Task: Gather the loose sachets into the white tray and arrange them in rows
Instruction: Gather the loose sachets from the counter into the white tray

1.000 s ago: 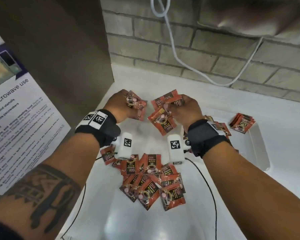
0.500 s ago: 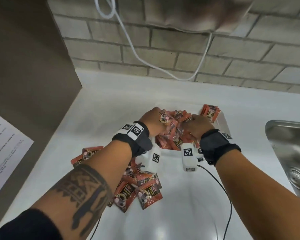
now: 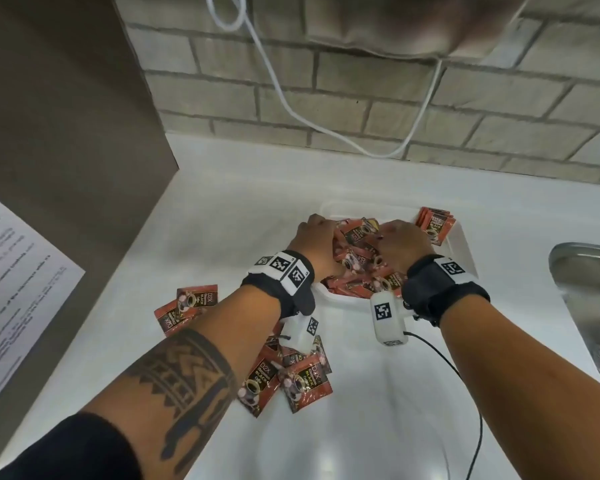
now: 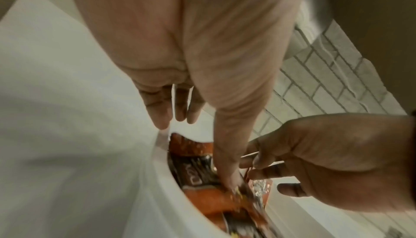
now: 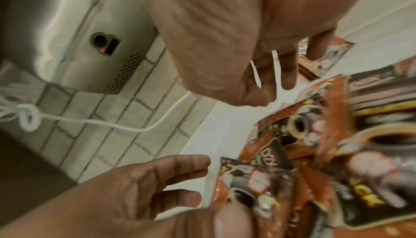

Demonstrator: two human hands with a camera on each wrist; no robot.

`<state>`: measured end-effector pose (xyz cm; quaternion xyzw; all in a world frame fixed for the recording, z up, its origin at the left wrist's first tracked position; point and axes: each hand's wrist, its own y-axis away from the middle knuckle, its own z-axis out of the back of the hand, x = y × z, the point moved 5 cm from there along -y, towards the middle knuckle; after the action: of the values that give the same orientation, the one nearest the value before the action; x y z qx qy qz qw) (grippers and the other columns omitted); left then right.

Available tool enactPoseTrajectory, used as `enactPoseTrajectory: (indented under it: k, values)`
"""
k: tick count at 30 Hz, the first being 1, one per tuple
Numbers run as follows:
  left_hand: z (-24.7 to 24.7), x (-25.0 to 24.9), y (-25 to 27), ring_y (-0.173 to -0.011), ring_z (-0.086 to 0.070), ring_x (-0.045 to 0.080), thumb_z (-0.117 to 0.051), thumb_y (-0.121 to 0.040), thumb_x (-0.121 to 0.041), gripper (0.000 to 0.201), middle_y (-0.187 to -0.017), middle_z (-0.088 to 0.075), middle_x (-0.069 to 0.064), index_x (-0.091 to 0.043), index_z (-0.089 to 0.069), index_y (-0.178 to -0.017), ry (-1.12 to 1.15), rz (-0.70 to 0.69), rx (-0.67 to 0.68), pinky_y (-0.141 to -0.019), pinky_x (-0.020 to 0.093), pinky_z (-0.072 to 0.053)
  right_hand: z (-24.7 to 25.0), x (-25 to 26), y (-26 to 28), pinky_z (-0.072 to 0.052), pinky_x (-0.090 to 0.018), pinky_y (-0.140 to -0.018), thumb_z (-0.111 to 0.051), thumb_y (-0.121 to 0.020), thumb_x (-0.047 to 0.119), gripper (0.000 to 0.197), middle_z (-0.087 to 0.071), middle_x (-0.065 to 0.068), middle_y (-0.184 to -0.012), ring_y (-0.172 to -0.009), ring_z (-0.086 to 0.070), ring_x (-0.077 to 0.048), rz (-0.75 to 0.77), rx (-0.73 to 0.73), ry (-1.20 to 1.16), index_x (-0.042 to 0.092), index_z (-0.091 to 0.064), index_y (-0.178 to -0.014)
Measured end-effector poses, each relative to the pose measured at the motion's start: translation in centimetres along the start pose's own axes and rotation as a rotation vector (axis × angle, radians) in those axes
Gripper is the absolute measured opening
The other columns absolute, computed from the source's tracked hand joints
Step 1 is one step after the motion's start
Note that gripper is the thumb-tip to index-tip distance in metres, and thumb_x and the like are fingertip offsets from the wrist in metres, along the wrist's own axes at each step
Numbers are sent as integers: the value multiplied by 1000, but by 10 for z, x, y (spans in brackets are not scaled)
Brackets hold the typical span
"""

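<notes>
White counter under a brick wall fills the frame, with my white tray right of centre. Both my hands are down in it on a jumble of red sachets — my left hand lies with fingers extended, thumb pressing a packet; my right hand has loosely bent fingers over the pile, and I cannot tell whether it grips anything. A neat stack stands at the tray's upper right corner. Loose sachets lie lower centre — more at centre left.
</notes>
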<state>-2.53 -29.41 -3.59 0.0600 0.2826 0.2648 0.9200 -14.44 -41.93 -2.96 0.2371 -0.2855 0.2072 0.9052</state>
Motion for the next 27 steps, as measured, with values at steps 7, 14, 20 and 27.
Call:
enactPoseTrajectory:
  k: [7, 14, 20, 27]
  values:
    - [48, 75, 48, -122, -54, 20, -72, -91, -41, 53, -139, -52, 3, -20, -55, -136, 79, 91, -8, -93, 26, -40, -11, 54, 50, -51, -32, -88, -53, -91, 12, 26, -66, 2, -113, -98, -64, -17, 512, -110, 178, 24, -70, -107]
    - [37, 143, 118, -139, -33, 23, -78, -76, -60, 84, -153, -35, -3, -32, -42, -146, -139, 214, 165, -112, 45, -34, -102, 70, 130, -47, -16, -79, -65, -92, 17, 23, -60, 8, -113, -98, -59, -6, 810, 426, 299, 24, -65, -114]
    - [26, 194, 145, -137, -31, 35, -80, -74, -60, 108, -148, -28, 10, -31, -16, -157, -131, 496, 117, -106, 57, -42, -164, 67, 124, -50, -37, -93, -67, -89, 31, 63, -40, -6, -137, -116, -51, -26, 579, 447, 572, 15, -39, -143]
    - [16, 199, 141, -114, -54, 30, -84, -80, -26, 75, -129, -43, 9, -32, -43, -142, 108, 426, 40, -100, 42, -50, -182, 76, 114, -49, -35, -87, -77, -82, 20, 65, -53, -9, -120, -110, -56, -28, 448, 468, 549, 19, -41, -136]
